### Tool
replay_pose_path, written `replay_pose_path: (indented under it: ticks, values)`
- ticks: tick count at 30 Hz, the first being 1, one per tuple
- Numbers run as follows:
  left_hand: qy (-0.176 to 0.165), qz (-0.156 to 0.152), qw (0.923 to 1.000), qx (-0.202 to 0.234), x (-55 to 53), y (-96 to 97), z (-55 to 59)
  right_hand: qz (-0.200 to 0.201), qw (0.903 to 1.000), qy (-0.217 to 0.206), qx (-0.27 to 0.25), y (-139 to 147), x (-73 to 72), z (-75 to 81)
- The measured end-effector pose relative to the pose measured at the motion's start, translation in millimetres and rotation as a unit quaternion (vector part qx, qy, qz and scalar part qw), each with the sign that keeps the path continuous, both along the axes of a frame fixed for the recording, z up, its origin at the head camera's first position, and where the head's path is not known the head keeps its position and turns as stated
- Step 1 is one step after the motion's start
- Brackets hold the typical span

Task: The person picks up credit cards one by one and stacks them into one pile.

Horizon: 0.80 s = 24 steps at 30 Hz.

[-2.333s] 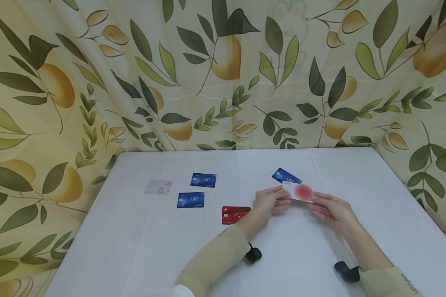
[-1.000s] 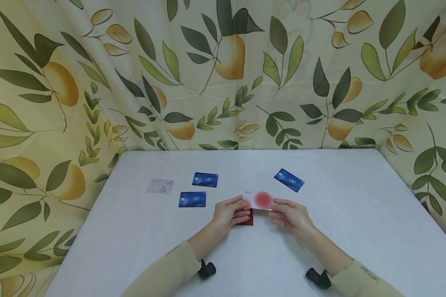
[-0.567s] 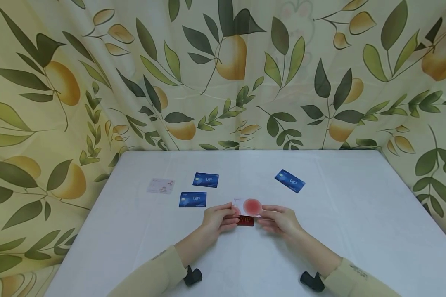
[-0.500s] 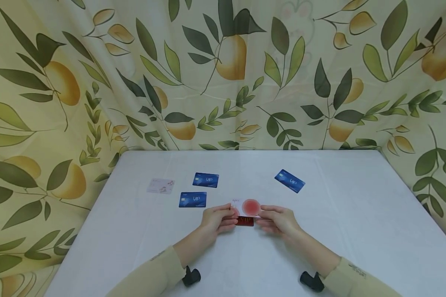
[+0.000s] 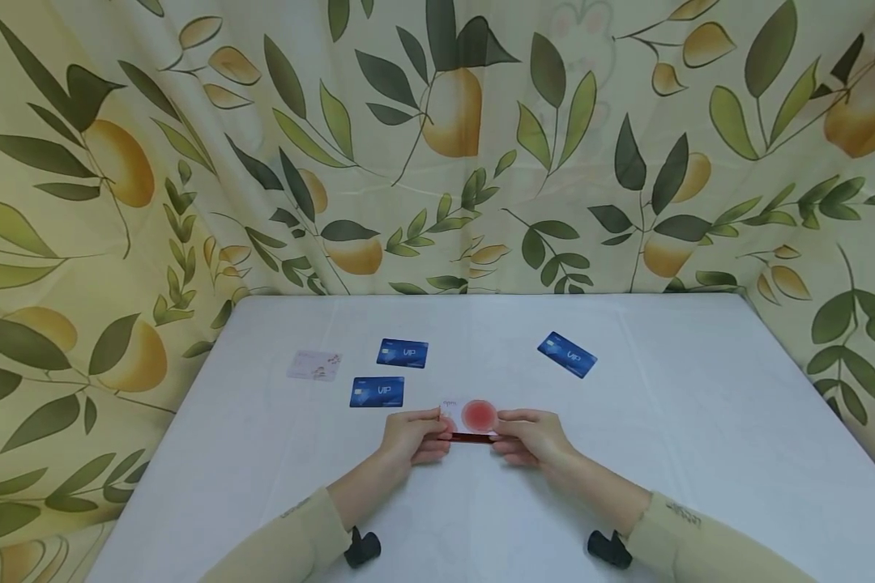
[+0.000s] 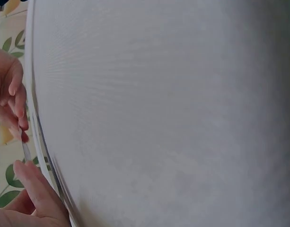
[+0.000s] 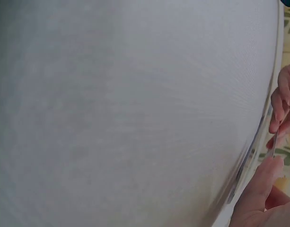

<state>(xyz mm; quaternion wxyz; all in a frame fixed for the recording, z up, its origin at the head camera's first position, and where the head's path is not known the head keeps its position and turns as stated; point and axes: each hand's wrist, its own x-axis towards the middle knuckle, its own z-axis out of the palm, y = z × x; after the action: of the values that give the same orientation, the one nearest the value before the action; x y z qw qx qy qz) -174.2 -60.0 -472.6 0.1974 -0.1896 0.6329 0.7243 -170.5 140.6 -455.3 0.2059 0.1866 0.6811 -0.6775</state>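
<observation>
Soft, rather dim light, with fine detail lost in both wrist views.
In the head view the light is even and the table (image 5: 474, 518) looks greyish; shadows near the left hand (image 5: 410, 437) and the right hand (image 5: 539, 440) are faint, and the print on the pale card (image 5: 470, 415) is too soft to read. In the wrist views the near tabletop is blurred, one side is dark, and its edge bends.
</observation>
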Motion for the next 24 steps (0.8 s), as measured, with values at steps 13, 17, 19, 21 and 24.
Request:
replay_pose_path:
  ticks: [13,17,19,21,24]
  values:
    - [0.003,-0.025,0.9991,-0.034,-2.8,-4.5,-1.3,0.023,0.9995,0.004,0.023,-1.7,-4.5,-1.8]
    - [0.006,-0.031,0.9987,-0.039,-2.7,-5.4,-0.7,0.031,0.9989,0.011,0.034,-2.7,-4.8,-2.7]
    - [0.006,-0.034,0.9985,-0.043,-2.5,-5.7,-0.1,0.034,0.9985,0.013,0.04,-3.2,-4.9,-3.3]
    - [0.007,-0.037,0.9981,-0.048,-2.4,-5.9,0.0,0.035,0.9982,0.015,0.046,-3.9,-4.7,-3.7]
    - [0.01,-0.042,0.9973,-0.059,-2.6,-5.7,-0.5,0.033,0.9979,0.017,0.053,-4.7,-4.3,-4.2]
